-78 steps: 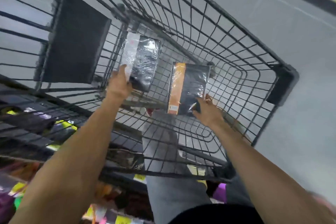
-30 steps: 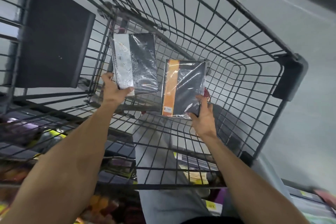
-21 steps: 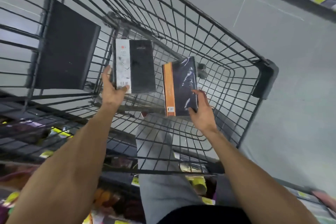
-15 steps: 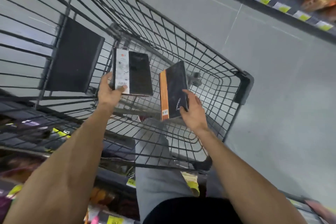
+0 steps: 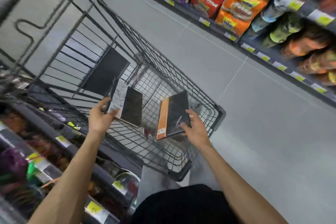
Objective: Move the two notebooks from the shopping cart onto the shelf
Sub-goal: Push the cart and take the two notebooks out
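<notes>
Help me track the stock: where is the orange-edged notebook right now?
Right of centre in the head view, the orange-edged notebook is held by the right hand over the cart, just right of the white-edged notebook in the left hand.

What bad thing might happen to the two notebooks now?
The left hand pinches the white-edged notebook only at one corner, so it might slip and drop back into the cart. The right hand holds the orange-edged notebook by its lower corner too, and its cover looks glossy, so it may slide. Both sit close to the cart's wires and might snag coming out.
</notes>
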Demonstrator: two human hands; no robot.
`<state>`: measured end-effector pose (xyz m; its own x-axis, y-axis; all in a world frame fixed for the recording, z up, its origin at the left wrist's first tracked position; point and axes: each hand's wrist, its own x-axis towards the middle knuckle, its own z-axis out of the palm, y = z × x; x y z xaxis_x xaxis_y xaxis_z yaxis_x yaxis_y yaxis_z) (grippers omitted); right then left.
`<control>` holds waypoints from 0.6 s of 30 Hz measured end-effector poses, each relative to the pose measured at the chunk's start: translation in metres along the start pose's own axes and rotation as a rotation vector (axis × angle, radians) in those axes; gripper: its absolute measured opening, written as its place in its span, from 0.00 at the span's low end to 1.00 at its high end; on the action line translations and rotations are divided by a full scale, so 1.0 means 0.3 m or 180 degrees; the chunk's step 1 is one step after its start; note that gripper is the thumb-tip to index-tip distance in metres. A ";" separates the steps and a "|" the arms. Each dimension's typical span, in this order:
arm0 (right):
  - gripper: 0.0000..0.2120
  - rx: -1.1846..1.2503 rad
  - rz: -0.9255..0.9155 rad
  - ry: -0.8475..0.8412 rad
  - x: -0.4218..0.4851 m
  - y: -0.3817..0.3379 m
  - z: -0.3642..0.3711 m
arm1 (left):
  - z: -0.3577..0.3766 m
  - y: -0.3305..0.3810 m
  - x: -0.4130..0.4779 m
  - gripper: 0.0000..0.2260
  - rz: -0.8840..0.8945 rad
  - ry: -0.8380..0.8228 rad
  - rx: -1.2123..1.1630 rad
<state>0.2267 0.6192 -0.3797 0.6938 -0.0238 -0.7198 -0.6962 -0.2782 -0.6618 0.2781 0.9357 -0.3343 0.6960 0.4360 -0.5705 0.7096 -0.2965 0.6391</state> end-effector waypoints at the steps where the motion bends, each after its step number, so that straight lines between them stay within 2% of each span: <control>1: 0.27 0.0034 -0.0017 -0.0049 -0.020 -0.036 -0.022 | -0.017 -0.003 -0.027 0.25 0.0012 0.0051 -0.0124; 7: 0.23 0.0421 -0.0228 -0.0286 -0.143 -0.138 -0.122 | -0.095 0.082 -0.196 0.22 0.0132 0.0105 -0.0880; 13: 0.24 0.1012 -0.0401 0.0099 -0.283 -0.146 -0.145 | -0.179 0.149 -0.270 0.22 0.0491 -0.0312 -0.1356; 18: 0.26 0.1108 -0.0718 0.0381 -0.406 -0.160 -0.161 | -0.207 0.241 -0.327 0.23 0.0741 -0.0760 -0.1662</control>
<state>0.1845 0.5889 -0.2502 0.8381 -0.1163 -0.5330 -0.5310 0.0509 -0.8459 0.2544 0.9243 -0.2001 0.8742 0.1898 -0.4470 0.4311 0.1204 0.8942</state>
